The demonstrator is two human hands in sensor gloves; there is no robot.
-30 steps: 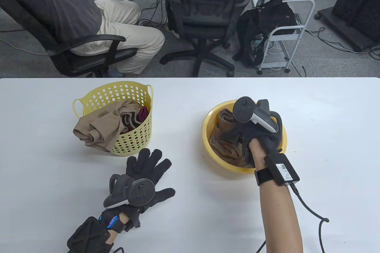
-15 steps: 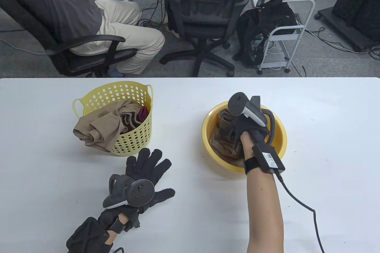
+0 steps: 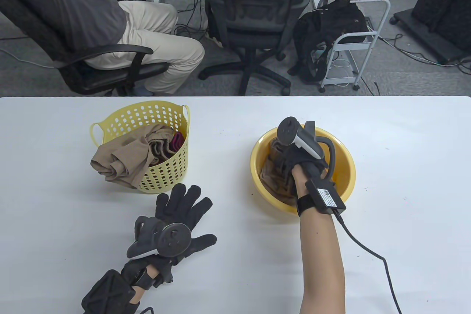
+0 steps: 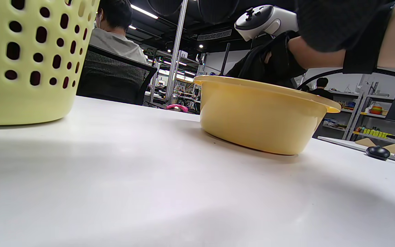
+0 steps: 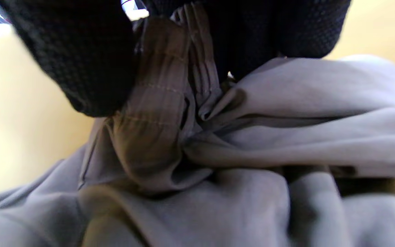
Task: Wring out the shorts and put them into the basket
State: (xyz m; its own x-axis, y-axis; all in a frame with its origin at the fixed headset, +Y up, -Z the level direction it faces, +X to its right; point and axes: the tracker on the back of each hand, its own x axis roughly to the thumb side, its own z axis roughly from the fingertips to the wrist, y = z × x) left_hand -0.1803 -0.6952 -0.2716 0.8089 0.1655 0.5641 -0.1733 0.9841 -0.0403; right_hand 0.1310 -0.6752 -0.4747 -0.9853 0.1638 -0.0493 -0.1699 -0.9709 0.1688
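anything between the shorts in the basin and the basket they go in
Only bare table lies between the basin and the basket. The basket already holds bunched clothes spilling over its near rim, so the shorts would land on those.

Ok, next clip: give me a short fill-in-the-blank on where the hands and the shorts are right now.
1. The right hand grips the shorts inside the yellow ____.
2. The left hand lies flat on the ____, fingers spread.
3. The basket stands to the ____ of the basin in the table view.
4. The cloth draped over the basket's rim is ____ in colour.

Missing words: basin; table; left; tan
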